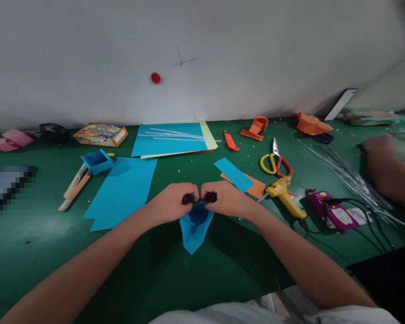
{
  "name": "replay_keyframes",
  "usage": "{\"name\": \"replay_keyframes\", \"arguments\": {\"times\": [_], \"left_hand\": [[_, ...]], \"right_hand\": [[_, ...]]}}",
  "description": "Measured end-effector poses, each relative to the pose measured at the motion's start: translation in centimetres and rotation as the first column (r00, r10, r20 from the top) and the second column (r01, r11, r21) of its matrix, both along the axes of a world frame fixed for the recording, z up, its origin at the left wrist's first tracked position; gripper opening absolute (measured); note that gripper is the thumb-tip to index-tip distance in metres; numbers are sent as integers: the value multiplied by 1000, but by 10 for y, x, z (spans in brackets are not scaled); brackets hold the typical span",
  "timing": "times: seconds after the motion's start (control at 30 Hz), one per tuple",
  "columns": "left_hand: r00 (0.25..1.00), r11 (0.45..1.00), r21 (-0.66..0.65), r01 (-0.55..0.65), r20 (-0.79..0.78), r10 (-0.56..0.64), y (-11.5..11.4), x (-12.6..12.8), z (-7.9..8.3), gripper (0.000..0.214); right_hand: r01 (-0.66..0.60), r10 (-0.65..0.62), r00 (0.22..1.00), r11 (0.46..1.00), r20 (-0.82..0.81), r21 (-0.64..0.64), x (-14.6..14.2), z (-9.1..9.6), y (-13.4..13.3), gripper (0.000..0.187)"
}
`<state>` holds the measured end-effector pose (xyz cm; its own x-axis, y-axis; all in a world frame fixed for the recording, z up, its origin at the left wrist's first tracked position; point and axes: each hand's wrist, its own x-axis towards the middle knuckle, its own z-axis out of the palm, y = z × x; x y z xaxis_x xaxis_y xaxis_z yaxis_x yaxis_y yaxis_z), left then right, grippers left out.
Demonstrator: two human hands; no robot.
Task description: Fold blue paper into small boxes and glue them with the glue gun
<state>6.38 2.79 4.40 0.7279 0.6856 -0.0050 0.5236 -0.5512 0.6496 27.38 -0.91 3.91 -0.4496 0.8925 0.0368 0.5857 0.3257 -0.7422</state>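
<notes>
Head view shows me the left hand [173, 200] and right hand [227, 198], fingers pinched together on one folded blue paper [193, 231] between them, above the green table [138, 283]. Printing on the single orange box [101, 134] is too blurred to read. I count one glue gun [288, 198] and one red cutter [230, 140].
</notes>
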Motion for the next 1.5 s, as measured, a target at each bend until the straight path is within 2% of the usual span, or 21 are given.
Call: {"name": "replay_keyframes", "arguments": {"times": [0.2,0.33,0.53,0.7,0.93,1.07,1.2,1.3,1.4,1.5], "left_hand": [[999,1000,-8,-29,35,29,-2,1,1,22],[998,998,-54,-28,60,31,-2,2,-1,23],[995,994,-91,-67,72,74,-5,3,-4,21],[982,964,-224,-144,90,167,-5,4,-8,16],[960,908,-365,-206,105,260,-6,7,-8,16],[970,921,-347,-177,97,223,-10,10,-8,20],[974,916,-374,-147,108,200,-13,11,-6,15],[978,916,-382,-126,109,180,-15,11,-4,15],[985,944,-305,-122,77,152,-19,11,0,19],[991,974,-181,-135,-51,128,-24,13,7,18]], "right_hand": [[-49,46,997,997,-62,-53,6,-1,-1,29],[-118,114,992,990,-62,-75,12,1,1,29],[-128,128,992,991,-1,-27,13,2,1,26],[-142,140,987,989,77,31,15,2,0,23],[-322,315,945,943,91,79,19,4,0,21],[-362,350,928,928,129,87,19,7,-2,16],[-378,364,922,920,134,104,18,6,-2,18],[-346,332,933,934,141,86,18,6,-4,19],[-265,252,953,963,169,54,17,10,-9,17],[-220,213,955,975,205,12,15,15,-14,25]]}}
